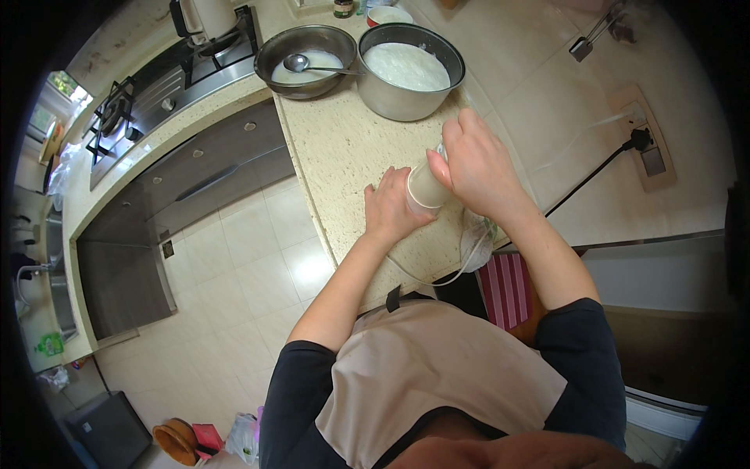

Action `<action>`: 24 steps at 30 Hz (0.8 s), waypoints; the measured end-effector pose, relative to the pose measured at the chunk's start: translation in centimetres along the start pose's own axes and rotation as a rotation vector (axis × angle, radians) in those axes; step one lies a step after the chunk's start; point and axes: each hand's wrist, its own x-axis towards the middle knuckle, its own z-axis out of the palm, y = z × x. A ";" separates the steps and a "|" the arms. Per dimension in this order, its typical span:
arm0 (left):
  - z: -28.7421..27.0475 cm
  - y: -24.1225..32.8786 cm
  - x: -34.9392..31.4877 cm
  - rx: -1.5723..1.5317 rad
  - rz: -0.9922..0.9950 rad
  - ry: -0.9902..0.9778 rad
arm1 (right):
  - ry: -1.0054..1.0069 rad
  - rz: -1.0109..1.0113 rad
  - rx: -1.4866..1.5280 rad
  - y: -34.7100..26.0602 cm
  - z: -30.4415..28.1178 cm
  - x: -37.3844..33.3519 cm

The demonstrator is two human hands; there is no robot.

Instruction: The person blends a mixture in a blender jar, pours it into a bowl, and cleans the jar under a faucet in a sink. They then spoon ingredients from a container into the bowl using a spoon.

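Observation:
Between my hands is a cream cylindrical container (426, 187), perhaps a small appliance, tilted over the stone-patterned counter. My left hand (392, 205) wraps round its lower end. My right hand (475, 164) is closed over its upper end and hides most of that part. A thin pale cord (437, 283) loops below it along the counter edge; where it joins is hidden. Just beyond my right hand stands a deep metal pot (402, 102) filled with something white. Left of the pot, a steel bowl (273, 76) contains milky liquid and a metal ladle (297, 62).
A clear plastic bag (475, 241) lies by my right forearm. On the right wall, a black plug (639, 141) sits in a socket. A gas stove (160, 105) with a kettle (205, 19) stands at the far left. A red-rimmed bowl (389, 16) is behind the pot.

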 end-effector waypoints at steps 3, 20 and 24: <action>0.0 -0.1 0.1 -0.004 -0.008 -0.009 | 0.010 -0.009 0.002 0.0 0.0 0.0; -0.2 0.3 -0.3 0.008 -0.008 0.004 | 0.025 -0.005 0.011 -0.1 -0.2 0.0; -0.1 0.1 0.0 0.000 -0.008 -0.022 | -0.005 0.025 0.000 -0.2 -0.2 0.1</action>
